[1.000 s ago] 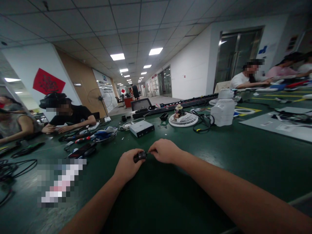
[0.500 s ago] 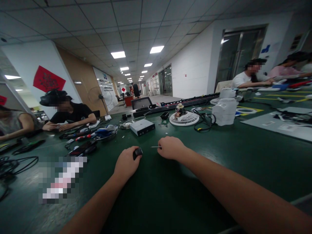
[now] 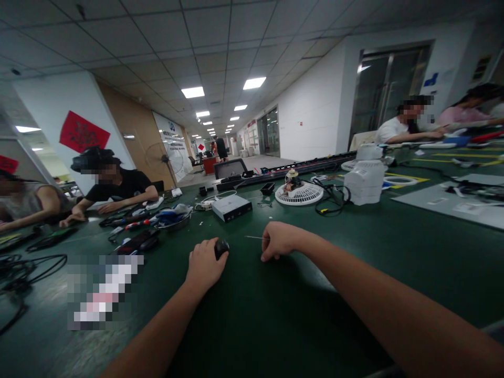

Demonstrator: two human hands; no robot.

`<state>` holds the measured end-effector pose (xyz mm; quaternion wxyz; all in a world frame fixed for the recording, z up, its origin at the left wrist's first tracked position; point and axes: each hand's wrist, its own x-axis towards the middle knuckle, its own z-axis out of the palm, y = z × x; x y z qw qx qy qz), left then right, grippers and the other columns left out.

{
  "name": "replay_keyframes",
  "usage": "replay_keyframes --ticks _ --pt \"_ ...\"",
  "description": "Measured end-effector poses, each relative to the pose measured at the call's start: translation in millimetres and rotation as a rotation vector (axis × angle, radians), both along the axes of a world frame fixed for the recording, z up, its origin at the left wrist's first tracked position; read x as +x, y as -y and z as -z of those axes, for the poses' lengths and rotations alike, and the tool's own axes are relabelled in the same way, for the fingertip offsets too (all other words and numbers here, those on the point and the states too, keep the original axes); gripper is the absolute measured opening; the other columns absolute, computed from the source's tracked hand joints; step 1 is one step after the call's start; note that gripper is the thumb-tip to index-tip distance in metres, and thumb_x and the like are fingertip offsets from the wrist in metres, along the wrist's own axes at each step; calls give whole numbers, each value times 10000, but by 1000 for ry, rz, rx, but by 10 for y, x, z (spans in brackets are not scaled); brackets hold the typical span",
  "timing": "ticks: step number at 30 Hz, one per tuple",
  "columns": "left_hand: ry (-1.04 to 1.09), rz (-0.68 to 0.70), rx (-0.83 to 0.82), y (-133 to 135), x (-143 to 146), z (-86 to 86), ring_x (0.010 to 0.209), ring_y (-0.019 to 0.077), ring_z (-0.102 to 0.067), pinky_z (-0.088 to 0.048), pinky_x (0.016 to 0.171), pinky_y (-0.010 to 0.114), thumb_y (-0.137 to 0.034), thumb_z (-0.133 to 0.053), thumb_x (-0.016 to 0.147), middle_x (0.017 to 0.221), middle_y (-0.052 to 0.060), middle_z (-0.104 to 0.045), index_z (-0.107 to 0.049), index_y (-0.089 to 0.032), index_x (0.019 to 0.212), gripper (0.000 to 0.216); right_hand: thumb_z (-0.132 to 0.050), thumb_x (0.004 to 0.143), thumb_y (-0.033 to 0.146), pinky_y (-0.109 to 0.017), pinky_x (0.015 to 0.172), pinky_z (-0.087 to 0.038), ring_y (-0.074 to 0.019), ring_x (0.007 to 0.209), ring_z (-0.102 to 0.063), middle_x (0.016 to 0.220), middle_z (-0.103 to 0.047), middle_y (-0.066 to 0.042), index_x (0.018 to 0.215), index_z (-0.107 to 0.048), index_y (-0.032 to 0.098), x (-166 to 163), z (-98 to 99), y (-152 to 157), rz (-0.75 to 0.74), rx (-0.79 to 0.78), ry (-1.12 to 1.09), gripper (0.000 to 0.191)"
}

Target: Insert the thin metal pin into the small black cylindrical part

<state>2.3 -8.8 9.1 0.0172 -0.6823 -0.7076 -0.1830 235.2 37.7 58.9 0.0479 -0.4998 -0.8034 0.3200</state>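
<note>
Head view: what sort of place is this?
Probably an electronics repair or teardown workshop. Several people sit along one long green bench strewn with a white fan grille, a grey drive unit, cables and hand tools, beside a long office corridor.

Single view, from the camera on my head. It faces forward and slightly down across the green desk (image 3: pixel 275 315), far enough up to catch the ceiling and the corridor. My two forearms run in from the bottom edge; my left hand (image 3: pixel 205 265) and right hand (image 3: pixel 280 239) sit close, mid-frame.
</note>
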Motion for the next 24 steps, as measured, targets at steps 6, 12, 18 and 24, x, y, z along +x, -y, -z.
replay_keyframes --ticks 6,12,18,24 --pt "72 116 50 49 14 -99 1051 260 -603 -430 902 396 -295 -654 794 1090 39 -692 -651 -267 1075 282 -729 646 121 -227 639 -497 -144 721 -666 817 -734 -24 863 -728 157 -176 112 5 -35 177 -389 220" --pt "94 284 165 141 135 -135 1043 259 -602 -395 951 445 -306 -730 748 1049 17 -707 -678 -273 1029 288 -742 681 125 -228 642 -480 -126 705 -642 786 -725 -18 872 -739 151 -294 236 20 -82 231 -543 193" --pt "115 326 216 167 150 -128 1028 252 -607 -398 944 430 -305 -731 759 1043 22 -709 -676 -256 1038 289 -745 710 177 -238 598 -430 -126 663 -597 753 -710 -26 809 -775 181 -290 201 68 -30 450 -457 104" --pt "118 343 256 168 144 -116 1029 259 -604 -395 940 446 -295 -736 756 1045 30 -707 -666 -244 1041 298 -723 722 208 -228 563 -403 -115 625 -584 715 -692 -18 828 -761 162 -269 226 58 -92 442 -487 121"
